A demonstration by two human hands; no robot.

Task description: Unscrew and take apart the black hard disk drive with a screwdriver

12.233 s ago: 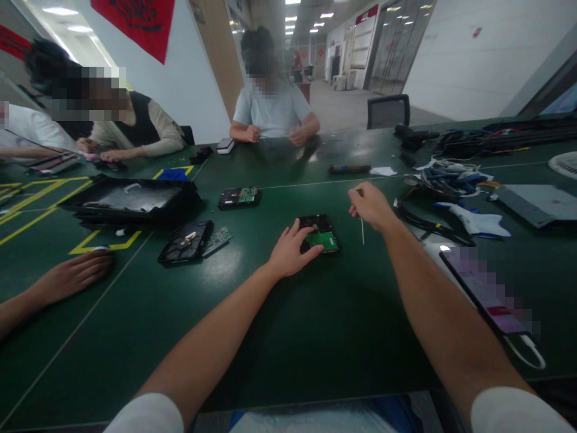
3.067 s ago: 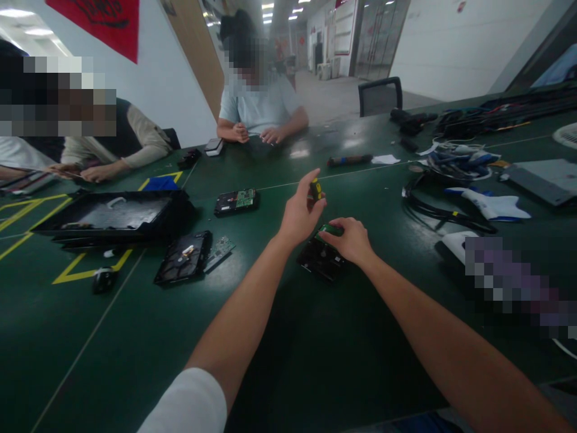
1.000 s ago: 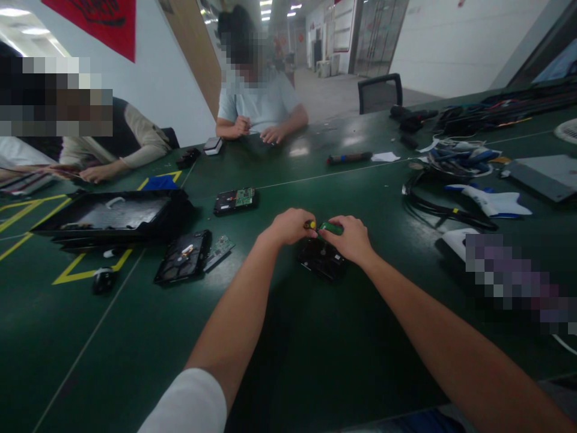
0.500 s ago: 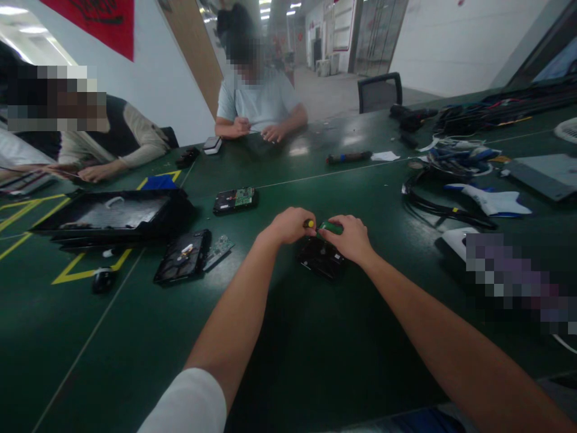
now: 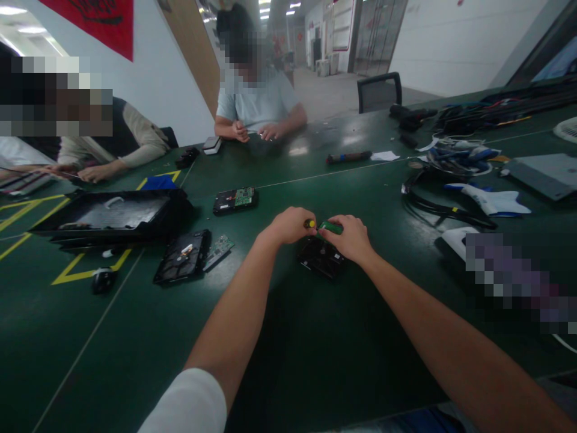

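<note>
A black hard drive lies on the green table in front of me. My left hand is closed around a small screwdriver with a yellow handle, held down at the drive's far edge. My right hand rests on the drive and pinches its green circuit board, which is lifted off the drive at that edge. The screwdriver's tip is hidden between my hands.
Another hard drive lies further back. An opened drive with a loose board and a black tray sit at the left. Cables and a phone are at the right. Three other people sit around the table.
Three seconds ago my left hand held the screwdriver raised; it has come down to the board's edge. Over the last second both hands stay almost still.
</note>
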